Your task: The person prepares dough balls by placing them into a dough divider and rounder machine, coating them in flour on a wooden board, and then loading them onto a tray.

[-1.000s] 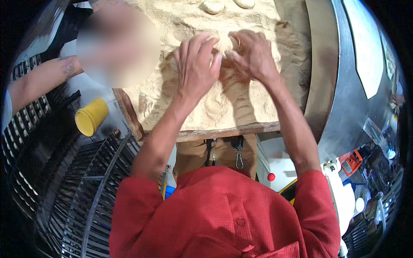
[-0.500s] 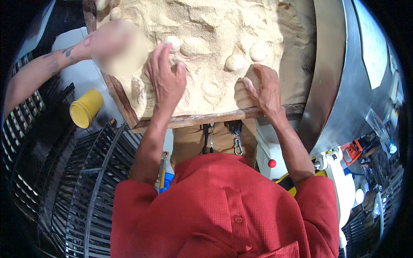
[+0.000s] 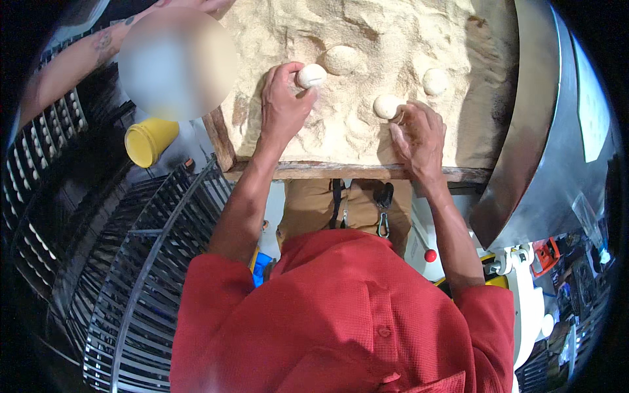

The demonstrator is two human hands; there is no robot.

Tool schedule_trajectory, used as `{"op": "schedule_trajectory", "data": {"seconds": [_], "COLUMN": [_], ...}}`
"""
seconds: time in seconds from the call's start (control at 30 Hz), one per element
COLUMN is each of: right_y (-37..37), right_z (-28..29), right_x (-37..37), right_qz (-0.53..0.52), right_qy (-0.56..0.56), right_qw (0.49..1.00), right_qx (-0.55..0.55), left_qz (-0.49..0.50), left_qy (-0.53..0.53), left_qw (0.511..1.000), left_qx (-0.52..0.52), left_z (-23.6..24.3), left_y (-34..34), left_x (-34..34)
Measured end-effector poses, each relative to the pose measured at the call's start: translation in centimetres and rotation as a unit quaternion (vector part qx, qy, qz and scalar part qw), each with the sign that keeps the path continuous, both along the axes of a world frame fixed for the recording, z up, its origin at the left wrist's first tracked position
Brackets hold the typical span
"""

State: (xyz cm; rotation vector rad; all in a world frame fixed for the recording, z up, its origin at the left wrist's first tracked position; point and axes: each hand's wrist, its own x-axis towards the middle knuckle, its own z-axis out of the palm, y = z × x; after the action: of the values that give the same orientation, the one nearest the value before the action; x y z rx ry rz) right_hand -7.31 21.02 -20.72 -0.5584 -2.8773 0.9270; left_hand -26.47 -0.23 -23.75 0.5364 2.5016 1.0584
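My left hand [image 3: 286,105] is closed round a pale, round dough ball [image 3: 311,76], with the thumb below it and the fingers behind. Curled fingers of my right hand [image 3: 421,134] meet the right edge of a second dough ball [image 3: 388,106]; the exact grip is partly hidden. Another dough ball [image 3: 435,82] lies up and to the right of that hand. A rounded lump dusted with meal [image 3: 342,59], perhaps also dough, rests beyond my left hand. Coarse yellowish meal covers the wood-edged work surface [image 3: 321,171] in ridges and hollows.
Another person's arm [image 3: 72,65] reaches in at the upper left, partly behind a blurred patch. Below it is a yellow bucket [image 3: 152,142]. Slatted dark racks [image 3: 141,281] stand at the left. A curved metal panel [image 3: 524,157] borders the surface at the right.
The view has shifted. My left hand has closed on its dough ball and drawn it nearer. My right fingers now touch a ball, slightly nearer too. The other person's hand has moved farther away.
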Motion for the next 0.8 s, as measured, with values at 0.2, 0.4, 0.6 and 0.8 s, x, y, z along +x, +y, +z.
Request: {"op": "schedule_trajectory", "data": {"seconds": [0.2, 0.4, 0.6, 0.8], "right_y": [-1.2, -4.0, -4.7, -1.7], "right_z": [-1.1, -1.9, -2.9, -1.2], "right_x": [-5.1, -11.9, -8.0, -7.6], "right_qz": [0.057, 0.14, 0.225, 0.0], "right_qy": [0.068, 0.055, 0.027, 0.091], "right_qw": [0.996, 0.98, 0.968, 0.993], "right_qx": [0.024, 0.129, 0.105, 0.075], "left_qz": [-0.123, -0.11, -0.029, -0.018], "left_qy": [0.165, 0.143, 0.137, 0.127], "left_qw": [0.975, 0.983, 0.99, 0.991], "left_qx": [-0.08, -0.045, -0.017, -0.027], "left_z": [1.6, 2.3, 1.2, 0.3], "left_y": [-1.0, -3.5, -4.3, -4.9], "left_x": [2.3, 4.4, 3.2, 2.0]}}
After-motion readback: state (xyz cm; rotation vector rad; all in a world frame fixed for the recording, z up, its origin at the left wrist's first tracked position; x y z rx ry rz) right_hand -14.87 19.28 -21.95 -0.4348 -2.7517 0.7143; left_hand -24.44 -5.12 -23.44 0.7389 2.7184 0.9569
